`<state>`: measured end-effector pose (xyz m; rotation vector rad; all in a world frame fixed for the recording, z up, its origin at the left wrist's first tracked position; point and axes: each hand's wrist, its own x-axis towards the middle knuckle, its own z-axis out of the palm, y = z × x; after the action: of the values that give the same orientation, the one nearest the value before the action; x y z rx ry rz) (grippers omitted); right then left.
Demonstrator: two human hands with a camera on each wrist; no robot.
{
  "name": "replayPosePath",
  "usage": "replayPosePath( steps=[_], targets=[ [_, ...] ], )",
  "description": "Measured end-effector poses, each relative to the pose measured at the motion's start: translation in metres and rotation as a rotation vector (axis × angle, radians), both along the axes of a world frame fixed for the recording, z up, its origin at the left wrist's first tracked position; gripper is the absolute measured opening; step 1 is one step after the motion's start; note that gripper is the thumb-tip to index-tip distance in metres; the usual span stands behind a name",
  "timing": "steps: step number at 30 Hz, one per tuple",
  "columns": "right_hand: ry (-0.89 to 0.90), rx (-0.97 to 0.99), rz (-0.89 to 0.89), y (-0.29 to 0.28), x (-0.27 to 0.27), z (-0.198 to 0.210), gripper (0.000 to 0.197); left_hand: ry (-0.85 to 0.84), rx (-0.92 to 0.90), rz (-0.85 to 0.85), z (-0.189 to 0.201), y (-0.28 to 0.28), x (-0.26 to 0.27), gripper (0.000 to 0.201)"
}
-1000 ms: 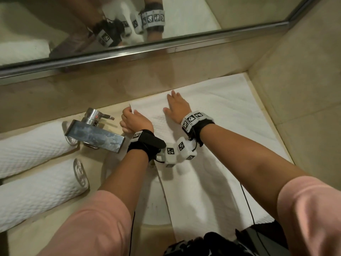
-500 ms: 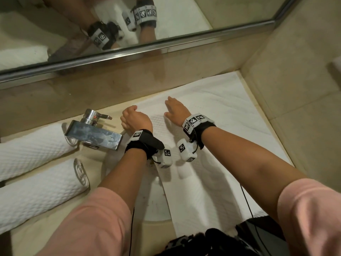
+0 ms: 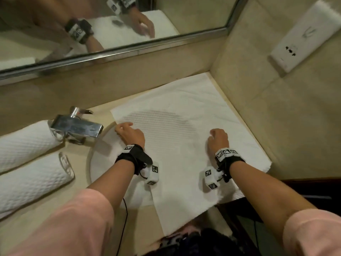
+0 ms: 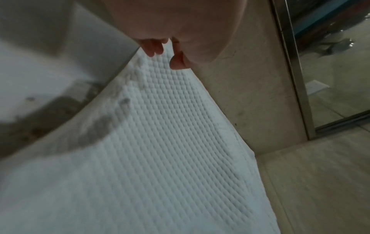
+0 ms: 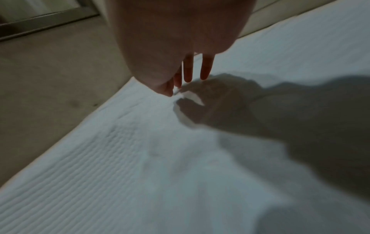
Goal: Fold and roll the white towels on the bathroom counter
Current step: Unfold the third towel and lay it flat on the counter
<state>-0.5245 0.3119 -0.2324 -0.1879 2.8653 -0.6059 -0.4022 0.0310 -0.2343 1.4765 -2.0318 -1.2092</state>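
Observation:
A white waffle towel lies spread flat in the counter's corner, its left part reaching over the sink. My left hand is at the towel's left edge. In the left wrist view, thumb and fingers pinch that edge and the towel slopes up to them. My right hand is over the towel's right half. Its fingers point down almost straight and hold nothing. They hover close over the towel and cast a shadow on it.
Two rolled white towels lie at the left beside a chrome faucet. The sink rim shows under the towel. A mirror runs along the back wall, with a wall socket on the right wall. The counter's front edge is near my body.
My hands have spread apart: the right one slid to the right across the towel, and the left one came back to the left edge and pinched it.

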Motion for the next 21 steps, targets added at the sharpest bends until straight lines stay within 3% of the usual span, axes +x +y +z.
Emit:
replayPosePath(
  steps=[5, 13, 16, 18, 21],
  targets=[
    [-0.131, 0.071, 0.092, 0.082, 0.017, -0.009, 0.050, -0.072, 0.154, -0.038, 0.007, 0.041, 0.013, 0.024],
    [-0.215, 0.055, 0.050, 0.164, 0.047, -0.013, 0.055, -0.336, 0.250, -0.164, 0.037, 0.102, 0.048, 0.035],
    [-0.228, 0.075, 0.072, 0.187, 0.058, -0.013, 0.056, -0.561, 0.152, -0.320, 0.047, 0.125, 0.064, 0.038],
    [-0.220, 0.071, 0.069, 0.199, 0.064, -0.013, 0.056, -0.598, 0.093, -0.385, 0.052, 0.136, 0.078, 0.037],
    [-0.218, 0.043, 0.032, 0.209, 0.069, -0.010, 0.055, -0.641, 0.159, -0.381, 0.058, 0.146, 0.105, 0.034]
  ],
)
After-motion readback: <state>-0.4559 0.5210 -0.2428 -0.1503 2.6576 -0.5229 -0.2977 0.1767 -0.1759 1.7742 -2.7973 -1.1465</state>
